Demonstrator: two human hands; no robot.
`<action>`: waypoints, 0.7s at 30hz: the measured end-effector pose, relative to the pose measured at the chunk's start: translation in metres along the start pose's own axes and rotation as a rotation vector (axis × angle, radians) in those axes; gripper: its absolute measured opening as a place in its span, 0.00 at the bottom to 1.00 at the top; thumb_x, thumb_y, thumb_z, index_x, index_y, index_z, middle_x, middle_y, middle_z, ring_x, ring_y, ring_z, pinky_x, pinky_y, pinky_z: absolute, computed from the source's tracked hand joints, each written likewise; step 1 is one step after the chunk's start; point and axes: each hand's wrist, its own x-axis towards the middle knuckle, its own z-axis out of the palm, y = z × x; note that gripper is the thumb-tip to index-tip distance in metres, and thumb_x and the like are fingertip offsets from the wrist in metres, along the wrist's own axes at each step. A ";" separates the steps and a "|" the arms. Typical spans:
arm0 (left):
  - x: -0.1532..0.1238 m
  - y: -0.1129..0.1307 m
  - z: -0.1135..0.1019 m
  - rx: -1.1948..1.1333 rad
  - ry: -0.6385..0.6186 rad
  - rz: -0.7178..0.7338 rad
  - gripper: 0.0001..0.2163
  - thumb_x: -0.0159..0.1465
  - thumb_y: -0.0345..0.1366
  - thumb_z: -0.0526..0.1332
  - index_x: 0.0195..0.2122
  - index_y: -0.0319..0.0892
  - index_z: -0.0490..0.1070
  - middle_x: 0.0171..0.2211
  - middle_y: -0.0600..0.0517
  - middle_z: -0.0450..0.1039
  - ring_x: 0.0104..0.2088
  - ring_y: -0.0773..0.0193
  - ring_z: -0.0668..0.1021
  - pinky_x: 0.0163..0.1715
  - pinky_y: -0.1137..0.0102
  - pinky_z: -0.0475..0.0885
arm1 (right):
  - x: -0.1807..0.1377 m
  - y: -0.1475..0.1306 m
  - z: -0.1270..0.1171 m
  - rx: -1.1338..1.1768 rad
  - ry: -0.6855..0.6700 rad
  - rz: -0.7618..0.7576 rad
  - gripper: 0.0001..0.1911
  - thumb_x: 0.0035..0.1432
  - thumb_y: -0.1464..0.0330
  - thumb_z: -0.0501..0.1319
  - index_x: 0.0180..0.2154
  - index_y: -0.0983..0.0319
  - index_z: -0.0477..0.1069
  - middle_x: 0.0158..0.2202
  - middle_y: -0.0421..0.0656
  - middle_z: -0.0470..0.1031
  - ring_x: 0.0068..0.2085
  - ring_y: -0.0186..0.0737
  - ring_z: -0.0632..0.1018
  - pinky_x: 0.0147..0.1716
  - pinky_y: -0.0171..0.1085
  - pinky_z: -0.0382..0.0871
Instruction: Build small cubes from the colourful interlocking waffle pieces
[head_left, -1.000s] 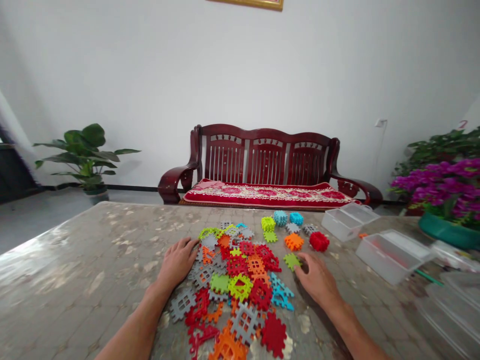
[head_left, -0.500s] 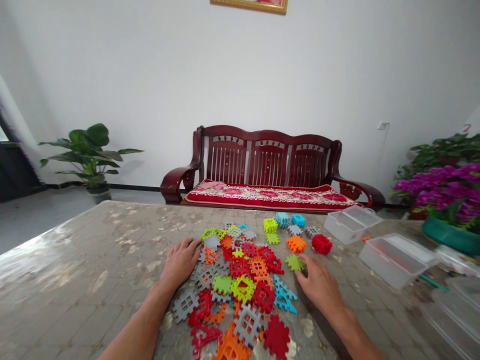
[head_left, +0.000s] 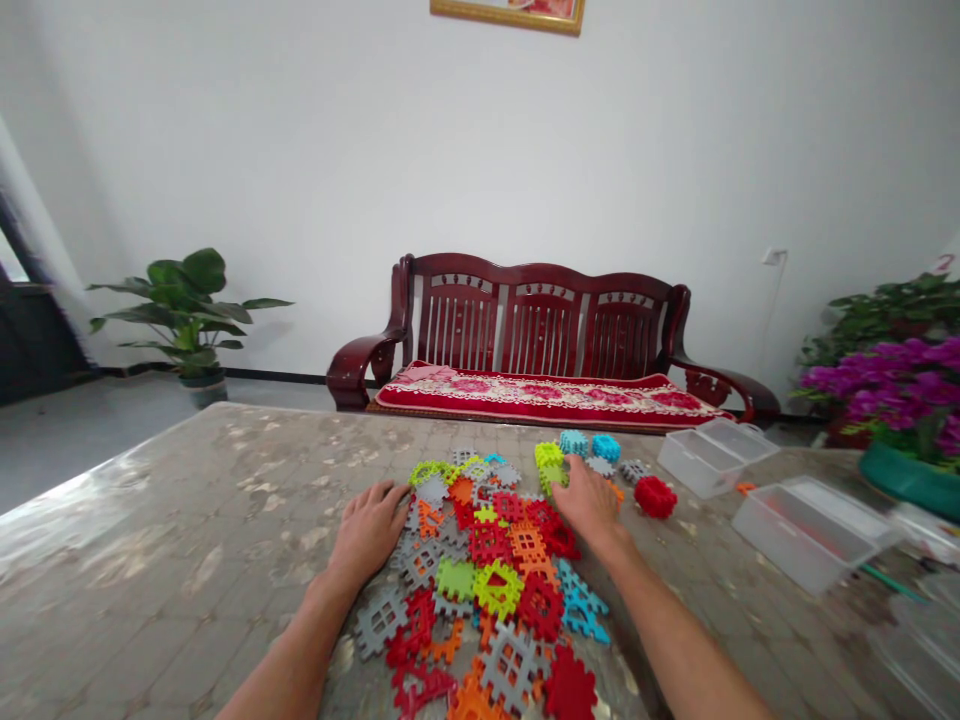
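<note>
A pile of interlocking plastic tiles [head_left: 489,541] in red, orange, grey, green and blue lies on the table. My left hand [head_left: 371,525] rests at its far left edge, fingers stretched flat beside a grey tile [head_left: 432,490], holding nothing. Beyond the pile, my right hand [head_left: 586,497] pinches a green tile [head_left: 552,478] by its right side, right in front of a small stack of lime-green tiles [head_left: 548,454]. My fingers partly cover this tile, and my hand hides most of an orange tile stack.
Light blue [head_left: 574,443] and bright blue stacks [head_left: 606,447] stand at the back, with a red stack [head_left: 655,497] to the right. Two clear plastic boxes [head_left: 806,530] sit farther right, near a pot of purple flowers [head_left: 900,400]. A wooden bench [head_left: 540,330] stands behind the table.
My right hand has carried the green tile away from me and left, from beside the pile to the lime-green stack. My left hand stays at the pile's edge. The view has shifted slightly.
</note>
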 end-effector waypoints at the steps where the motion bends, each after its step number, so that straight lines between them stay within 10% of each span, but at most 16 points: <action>1: 0.000 0.000 0.000 -0.005 0.002 -0.001 0.20 0.70 0.40 0.49 0.59 0.49 0.71 0.60 0.46 0.70 0.59 0.53 0.72 0.59 0.57 0.64 | 0.002 -0.001 0.003 -0.017 -0.014 0.004 0.22 0.62 0.64 0.58 0.56 0.61 0.66 0.48 0.52 0.80 0.48 0.49 0.80 0.43 0.41 0.70; 21: -0.003 0.005 -0.006 -0.016 0.013 -0.013 0.18 0.69 0.39 0.51 0.58 0.50 0.71 0.59 0.46 0.71 0.58 0.54 0.72 0.59 0.59 0.63 | 0.006 0.003 0.013 -0.117 -0.103 -0.035 0.18 0.61 0.65 0.58 0.51 0.66 0.70 0.44 0.58 0.80 0.47 0.54 0.81 0.42 0.43 0.71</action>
